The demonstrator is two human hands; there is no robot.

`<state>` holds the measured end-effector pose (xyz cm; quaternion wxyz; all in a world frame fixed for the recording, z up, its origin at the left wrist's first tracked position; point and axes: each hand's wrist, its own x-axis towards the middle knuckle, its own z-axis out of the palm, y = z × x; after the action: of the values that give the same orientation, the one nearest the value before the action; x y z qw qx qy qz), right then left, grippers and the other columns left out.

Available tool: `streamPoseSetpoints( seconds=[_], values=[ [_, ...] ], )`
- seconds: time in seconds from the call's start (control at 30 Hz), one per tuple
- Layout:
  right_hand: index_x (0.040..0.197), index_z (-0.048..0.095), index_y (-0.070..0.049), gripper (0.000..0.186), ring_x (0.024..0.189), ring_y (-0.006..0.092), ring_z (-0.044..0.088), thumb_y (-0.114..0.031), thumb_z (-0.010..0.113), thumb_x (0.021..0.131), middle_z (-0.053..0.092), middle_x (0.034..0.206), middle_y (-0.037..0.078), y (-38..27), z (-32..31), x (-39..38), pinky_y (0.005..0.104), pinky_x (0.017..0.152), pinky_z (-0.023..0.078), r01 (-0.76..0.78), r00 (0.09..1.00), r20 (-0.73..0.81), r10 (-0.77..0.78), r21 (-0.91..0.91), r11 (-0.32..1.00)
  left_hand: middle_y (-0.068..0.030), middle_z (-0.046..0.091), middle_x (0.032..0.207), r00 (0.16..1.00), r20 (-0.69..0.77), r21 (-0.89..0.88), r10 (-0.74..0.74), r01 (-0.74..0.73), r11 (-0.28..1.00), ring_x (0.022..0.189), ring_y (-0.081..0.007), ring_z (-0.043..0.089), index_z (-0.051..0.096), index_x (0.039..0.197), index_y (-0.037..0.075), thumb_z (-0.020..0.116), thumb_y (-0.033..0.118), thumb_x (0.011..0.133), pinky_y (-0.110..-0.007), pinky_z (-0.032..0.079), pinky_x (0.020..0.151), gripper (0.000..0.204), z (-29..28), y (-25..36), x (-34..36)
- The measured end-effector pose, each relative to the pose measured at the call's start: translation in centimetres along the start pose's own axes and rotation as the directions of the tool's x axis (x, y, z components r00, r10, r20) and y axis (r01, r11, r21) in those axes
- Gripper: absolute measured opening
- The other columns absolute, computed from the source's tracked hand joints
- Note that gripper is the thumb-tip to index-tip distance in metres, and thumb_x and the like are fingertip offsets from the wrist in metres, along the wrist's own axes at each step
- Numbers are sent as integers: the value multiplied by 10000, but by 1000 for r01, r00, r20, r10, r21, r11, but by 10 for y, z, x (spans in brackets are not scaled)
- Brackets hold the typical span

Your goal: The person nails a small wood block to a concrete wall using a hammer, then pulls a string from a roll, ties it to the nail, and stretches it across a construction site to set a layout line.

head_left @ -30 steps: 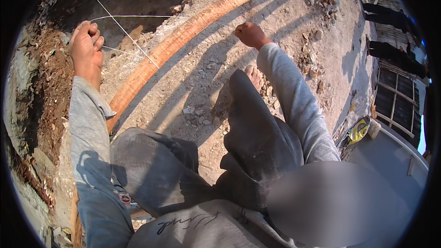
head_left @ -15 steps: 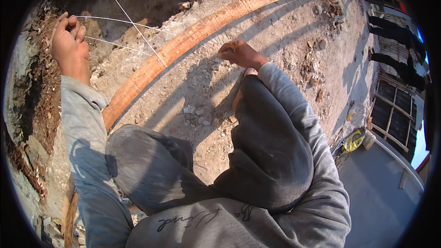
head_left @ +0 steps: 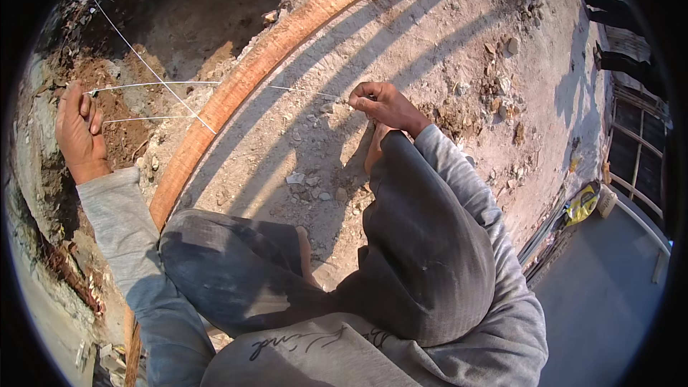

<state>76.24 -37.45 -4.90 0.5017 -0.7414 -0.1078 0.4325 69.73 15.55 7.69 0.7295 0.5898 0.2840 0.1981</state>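
Note:
My left hand (head_left: 82, 132) is raised beyond the left side of a long wooden beam (head_left: 265, 46), its fingers curled closed on a thin white string (head_left: 154, 84). From these fingers one strand runs right toward the beam and shows again beyond it, reaching my right hand (head_left: 388, 106). That hand is closed in a pinch on the strand, above the ground by my bare foot (head_left: 375, 147). A lower strand also leaves my left hand toward the beam. Another white string (head_left: 132, 49) slants down from the upper left, crosses the upper strand and meets the beam.
A dark dug pit (head_left: 208, 0) lies beyond the beam. Rubble (head_left: 312, 188) is scattered over the dirt ground. At right are a yellow and black bag (head_left: 582, 204), a grey panel (head_left: 602, 294) and people's dark-clad legs (head_left: 623, 64). Another timber (head_left: 132, 347) is at lower left.
The view has shifted, and my left hand now appears lower and farther left. My hands are farther apart, with the strand between them now visible up to my right hand.

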Motion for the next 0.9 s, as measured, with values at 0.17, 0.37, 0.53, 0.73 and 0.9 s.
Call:
streamPoseSetpoints(
  seconds=[0.17,0.37,0.53,0.73,0.9],
  values=[
    [945,658,-86,153,522,26,371,-237,631,945,461,613,-85,-12,-3,9,247,486,315,-87,994,76,74,182,980,70,481,709,997,68,269,-44,24,963,528,1,343,612,1075,56,655,169,936,-168,275,426,184,8,13,-3],
    [933,659,-91,86,517,35,369,-169,625,920,475,634,-73,-18,2,21,238,477,301,-160,983,128,134,221,962,14,623,855,989,22,738,-147,83,670,688,-51,543,646,1071,46,650,233,932,-210,472,600,234,-13,-16,1],
    [915,653,-85,87,533,26,396,-165,619,907,497,654,-64,-8,-6,13,228,476,308,-154,987,101,127,325,933,-109,656,994,872,69,559,485,-436,705,753,-101,568,624,1013,-10,529,68,968,-219,472,681,131,50,23,-103],
    [925,637,-57,99,536,34,418,-133,576,906,517,673,-47,-1,-2,9,227,476,325,-141,978,196,73,362,921,-168,503,1317,757,654,454,-2,-391,801,1254,-357,482,510,1274,23,587,-49,747,-434,396,1045,537,214,-54,-215],
    [910,627,-47,105,546,44,431,-128,558,914,536,698,-27,-2,2,7,217,506,348,-87,967,251,-29,440,894,-197,575,1174,784,605,688,-140,-427,586,1141,-342,549,548,1214,17,530,115,846,-441,420,978,381,240,-183,-202]
  ],
)
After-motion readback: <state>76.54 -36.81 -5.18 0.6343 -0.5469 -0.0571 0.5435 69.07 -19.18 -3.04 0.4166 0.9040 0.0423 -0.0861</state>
